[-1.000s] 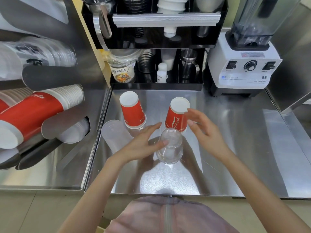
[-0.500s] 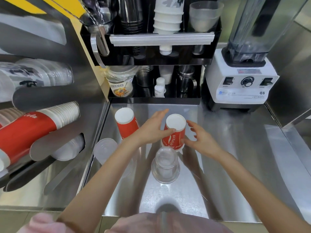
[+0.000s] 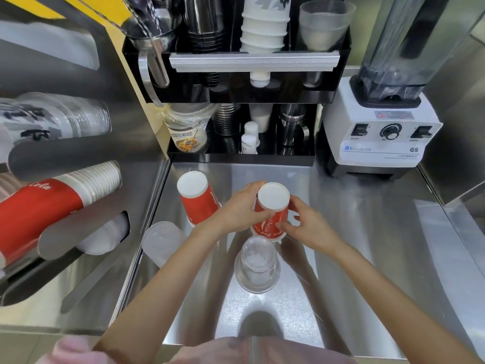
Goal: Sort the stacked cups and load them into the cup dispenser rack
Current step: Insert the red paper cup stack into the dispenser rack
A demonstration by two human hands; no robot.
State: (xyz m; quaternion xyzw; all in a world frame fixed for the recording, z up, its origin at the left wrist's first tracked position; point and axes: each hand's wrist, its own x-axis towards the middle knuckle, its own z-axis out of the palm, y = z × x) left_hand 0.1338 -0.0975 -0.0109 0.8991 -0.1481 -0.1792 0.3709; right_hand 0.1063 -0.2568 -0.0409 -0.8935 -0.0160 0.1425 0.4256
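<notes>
Both hands have left the clear cup (image 3: pixel 256 266) and moved to the far red cup (image 3: pixel 271 210), inverted mid-counter: left hand (image 3: pixel 240 208) and right hand (image 3: pixel 305 224) now clasp its sides (lifting comes next, probably), dispenser rack (image 3: pixel 78 206) waiting at left.

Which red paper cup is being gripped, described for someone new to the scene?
On the steel counter before the white blender, two upturned red paper cups stand. It is the right-hand cup, clasped between the left hand and right hand, directly behind the clear plastic cup.
</notes>
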